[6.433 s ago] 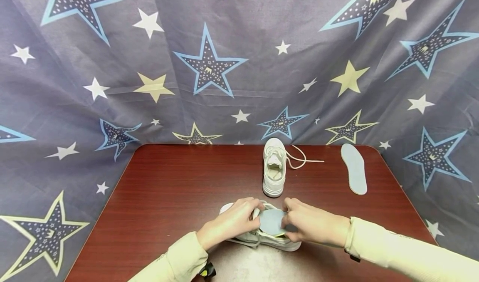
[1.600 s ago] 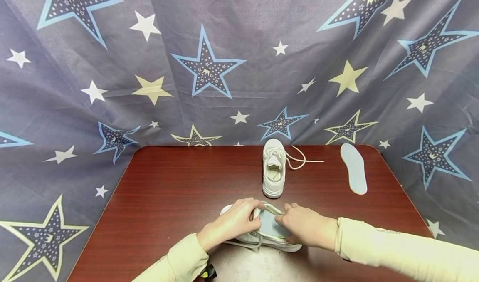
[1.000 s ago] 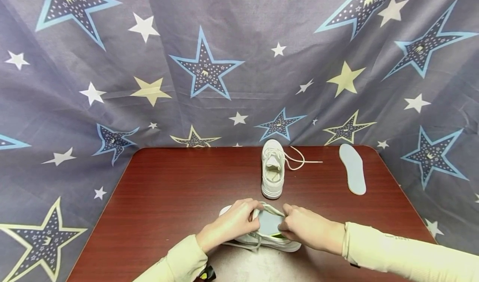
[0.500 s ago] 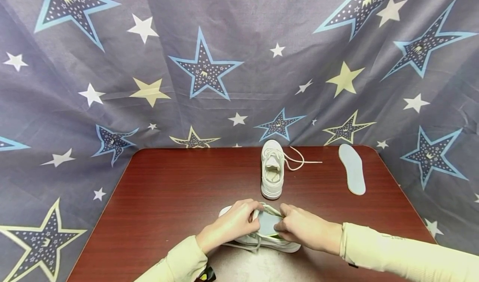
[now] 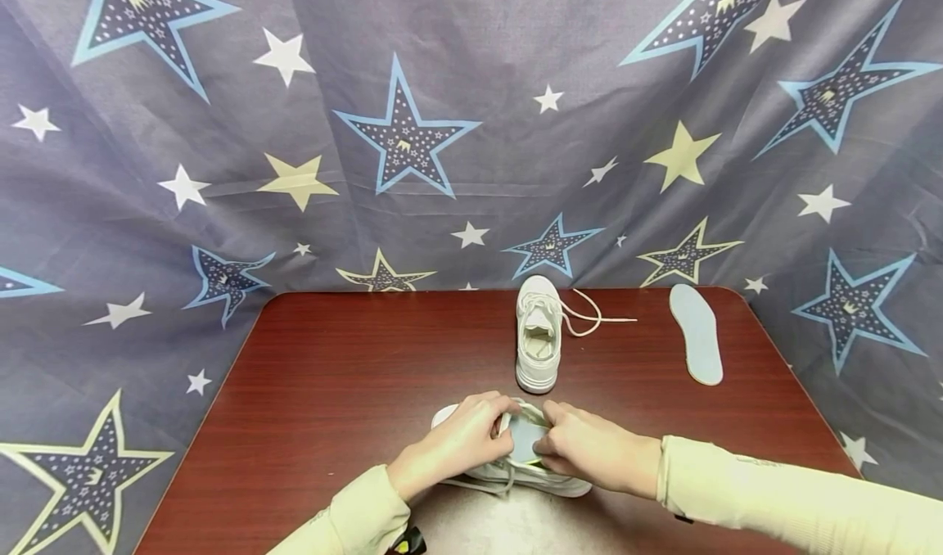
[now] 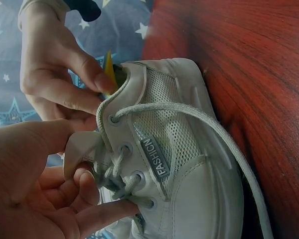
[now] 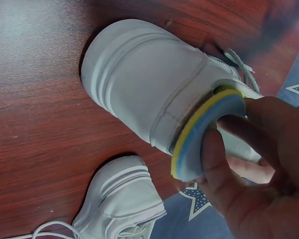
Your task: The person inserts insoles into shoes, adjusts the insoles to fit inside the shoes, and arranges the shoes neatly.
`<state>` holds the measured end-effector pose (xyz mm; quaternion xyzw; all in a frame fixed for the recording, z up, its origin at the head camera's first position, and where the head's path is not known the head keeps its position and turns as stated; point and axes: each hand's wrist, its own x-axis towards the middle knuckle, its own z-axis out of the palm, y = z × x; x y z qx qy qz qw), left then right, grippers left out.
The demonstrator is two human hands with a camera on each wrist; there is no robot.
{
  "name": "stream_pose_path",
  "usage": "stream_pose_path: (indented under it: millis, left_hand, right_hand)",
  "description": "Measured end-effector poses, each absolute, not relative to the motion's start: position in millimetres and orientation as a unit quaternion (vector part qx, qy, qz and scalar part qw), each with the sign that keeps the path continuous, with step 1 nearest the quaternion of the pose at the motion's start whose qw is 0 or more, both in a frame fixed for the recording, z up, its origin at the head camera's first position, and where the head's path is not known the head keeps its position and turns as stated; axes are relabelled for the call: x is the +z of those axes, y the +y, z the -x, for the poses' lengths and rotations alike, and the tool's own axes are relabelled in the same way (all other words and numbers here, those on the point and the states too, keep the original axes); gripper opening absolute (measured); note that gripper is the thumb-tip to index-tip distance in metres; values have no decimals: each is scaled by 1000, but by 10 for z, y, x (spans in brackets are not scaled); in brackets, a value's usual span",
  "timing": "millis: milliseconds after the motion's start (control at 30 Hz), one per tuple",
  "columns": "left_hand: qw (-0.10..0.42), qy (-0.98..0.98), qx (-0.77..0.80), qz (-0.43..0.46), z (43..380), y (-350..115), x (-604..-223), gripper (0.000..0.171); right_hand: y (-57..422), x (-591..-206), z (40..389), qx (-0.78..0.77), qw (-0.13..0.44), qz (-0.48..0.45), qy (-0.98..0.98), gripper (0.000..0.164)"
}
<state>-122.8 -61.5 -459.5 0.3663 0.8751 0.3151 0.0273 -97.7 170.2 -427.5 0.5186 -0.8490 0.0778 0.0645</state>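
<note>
A white lace-up sneaker (image 5: 548, 481) lies at the table's near side, toe to the left. My left hand (image 5: 458, 442) pinches its tongue (image 6: 79, 149) between thumb and fingers, with loosened laces around the fingers. Inside the shoe's mouth is a light-blue insole (image 5: 525, 437), its front part hidden in the shoe. My right hand (image 5: 598, 448) grips the insole's heel end, thumb on the upper face. From the right wrist, the insole's curved heel edge (image 7: 192, 132) shows yellow and blue layers and sticks up above the collar at the shoe's heel.
A second white sneaker (image 5: 538, 367) stands behind the first, toe toward the curtain, its lace (image 5: 589, 316) trailing right. Another light-blue insole (image 5: 698, 334) lies flat at the back right of the red-brown table (image 5: 354, 358). A star-patterned curtain (image 5: 457, 64) hangs behind.
My right hand has moved left with the insole, which has slid farther into the shoe toward the toe. The left hand keeps its hold on the tongue; the shoe stays put.
</note>
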Motion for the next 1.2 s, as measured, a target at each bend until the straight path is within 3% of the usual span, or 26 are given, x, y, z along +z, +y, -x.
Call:
stream_pose_path:
  millis: [867, 1200]
  left_hand:
    - [15, 871, 321, -372, 1225, -611, -4598, 31]
    - [13, 869, 323, -374, 1218, -602, -4606, 32]
  right_hand:
    - [1542, -4382, 1063, 96, 15, -494, -864, 14]
    - [1516, -4446, 1068, 99, 11, -488, -867, 24]
